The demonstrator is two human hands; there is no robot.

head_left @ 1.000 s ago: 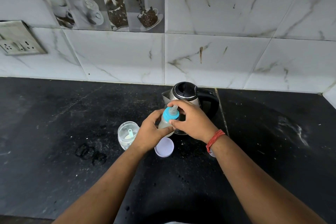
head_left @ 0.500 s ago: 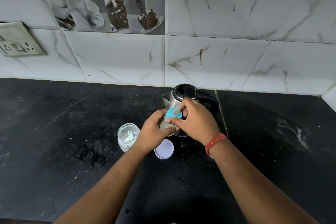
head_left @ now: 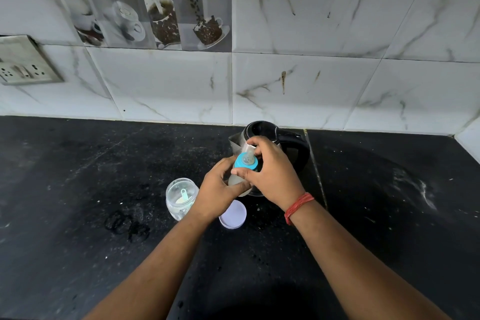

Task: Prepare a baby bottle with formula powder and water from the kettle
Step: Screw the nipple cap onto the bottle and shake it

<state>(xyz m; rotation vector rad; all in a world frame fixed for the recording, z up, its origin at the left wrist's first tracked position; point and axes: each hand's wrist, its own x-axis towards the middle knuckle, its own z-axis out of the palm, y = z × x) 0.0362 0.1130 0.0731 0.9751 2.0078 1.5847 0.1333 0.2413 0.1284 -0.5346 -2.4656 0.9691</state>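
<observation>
Baby bottle (head_left: 237, 179) held at frame centre, above the black counter (head_left: 78, 189), directly in front of the steel kettle (head_left: 272, 143), which sits at 12 o'clock from it. Left hand (head_left: 217, 189) wraps the bottle's pale body from 8 o'clock, fingers closed around it. Right hand (head_left: 272, 174) comes in from 3 o'clock; thumb and fingers pinch the blue collar (head_left: 245, 162) beneath the clear teat. Bottle tilts slightly toward the kettle. Milky contents visible in the lower body. Open glass jar (head_left: 180, 197) stands at 9 o'clock from the hands, a light scoop (head_left: 185, 195) and powder inside. White lid (head_left: 233, 214) lies on the counter at 6 o'clock from the bottle, just beside the jar. Red thread band (head_left: 298, 206) on the right wrist.
</observation>
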